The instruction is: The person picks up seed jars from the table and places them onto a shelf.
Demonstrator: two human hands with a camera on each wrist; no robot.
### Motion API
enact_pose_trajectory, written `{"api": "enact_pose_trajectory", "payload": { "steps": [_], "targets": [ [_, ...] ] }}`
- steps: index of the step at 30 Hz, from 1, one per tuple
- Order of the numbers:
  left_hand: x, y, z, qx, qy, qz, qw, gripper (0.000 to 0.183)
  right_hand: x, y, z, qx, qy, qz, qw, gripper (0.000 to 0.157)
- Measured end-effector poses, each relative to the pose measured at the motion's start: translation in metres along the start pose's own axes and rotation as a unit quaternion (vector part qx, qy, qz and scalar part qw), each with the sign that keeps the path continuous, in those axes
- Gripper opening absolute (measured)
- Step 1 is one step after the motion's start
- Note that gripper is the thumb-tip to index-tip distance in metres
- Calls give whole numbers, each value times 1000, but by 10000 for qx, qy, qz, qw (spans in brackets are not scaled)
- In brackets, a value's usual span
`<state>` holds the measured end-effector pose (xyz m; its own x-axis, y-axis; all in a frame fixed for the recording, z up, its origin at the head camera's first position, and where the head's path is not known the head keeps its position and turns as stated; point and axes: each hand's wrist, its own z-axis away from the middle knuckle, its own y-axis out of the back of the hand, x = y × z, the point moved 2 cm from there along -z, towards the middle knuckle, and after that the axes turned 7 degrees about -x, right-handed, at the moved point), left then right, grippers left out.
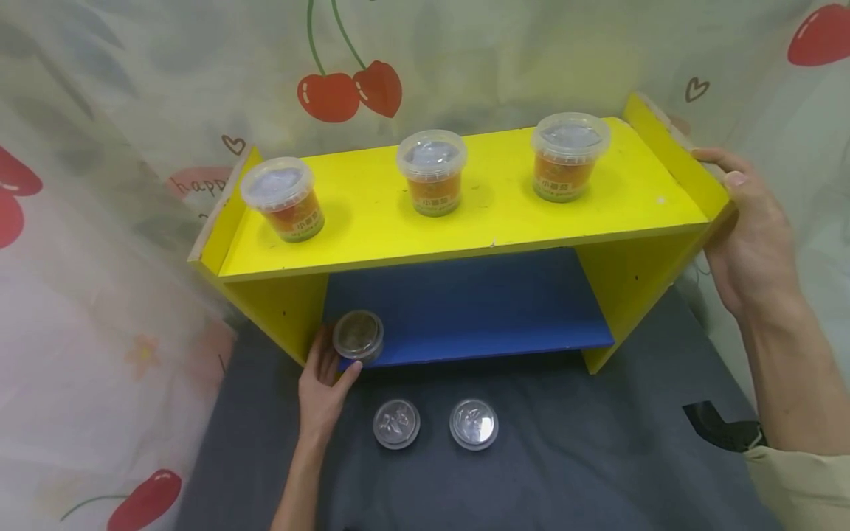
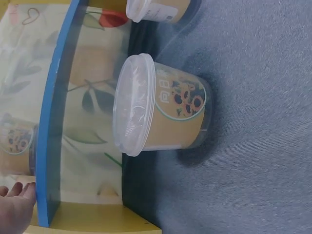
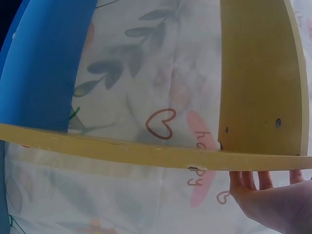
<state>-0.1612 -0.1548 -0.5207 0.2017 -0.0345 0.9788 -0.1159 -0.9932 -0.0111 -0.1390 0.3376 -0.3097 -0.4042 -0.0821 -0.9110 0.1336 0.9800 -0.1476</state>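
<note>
On the blue lower shelf (image 1: 458,302), at its left end, stands a small lidded plastic cup (image 1: 359,335). My left hand (image 1: 323,398) is beside it, fingers along its left side and thumb near its front base. In the left wrist view the fingertips (image 2: 29,190) appear by the shelf edge, just off the cup (image 2: 17,146). At the far right, my right hand (image 1: 757,228) rests against the outside of the yellow side panel (image 1: 677,162). The right wrist view shows its fingertips (image 3: 265,179) touching that panel (image 3: 122,148).
Three orange-labelled lidded cups, left (image 1: 292,210), middle (image 1: 434,192) and right (image 1: 563,177), stand on the yellow top shelf (image 1: 372,184). Two more lidded cups, left (image 1: 396,424) and right (image 1: 474,424), stand on the grey cloth (image 1: 564,472) before the rack. Cherry-printed curtains (image 1: 498,59) hang behind.
</note>
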Motion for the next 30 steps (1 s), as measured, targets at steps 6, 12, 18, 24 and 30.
{"api": "enact_pose_trajectory", "payload": {
  "steps": [6,12,18,24,30],
  "targets": [
    [3,0,15,77,-313,206,9993,81,-1,0,-1,2,15,-35,10000,41],
    [-3,3,29,353,-604,239,9973,72,-2,-1,0,-5,43,-33,10000,41],
    [-12,5,41,353,-612,241,9972,53,-1,-1,0,-37,81,-15,10000,41],
    [-26,4,51,48,-612,204,9979,50,-1,-1,0,-66,86,-34,9999,41],
    [-46,4,61,-362,-505,26,9981,50,-4,-2,-1,-119,88,-246,9996,40]
  ]
}}
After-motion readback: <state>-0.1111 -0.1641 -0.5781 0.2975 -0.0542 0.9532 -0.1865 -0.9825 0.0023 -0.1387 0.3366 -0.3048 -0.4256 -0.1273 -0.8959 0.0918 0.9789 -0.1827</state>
